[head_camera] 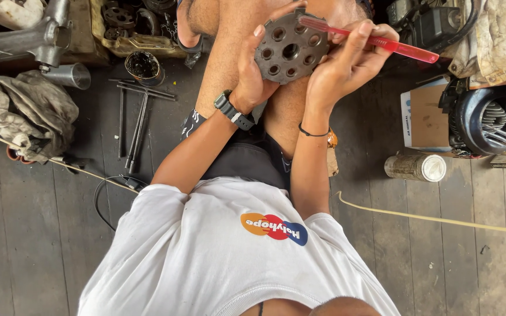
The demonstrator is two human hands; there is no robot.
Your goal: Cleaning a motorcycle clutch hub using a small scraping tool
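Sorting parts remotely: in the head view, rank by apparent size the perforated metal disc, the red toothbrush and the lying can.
1. red toothbrush, longest
2. perforated metal disc
3. lying can
The disc sits nearer the camera, so disc versus can is unsure.

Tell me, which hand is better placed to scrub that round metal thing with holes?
The right hand. Its fingers hold the red toothbrush, with the bristles at the metal disc's upper edge. The left hand is occupied gripping the disc.
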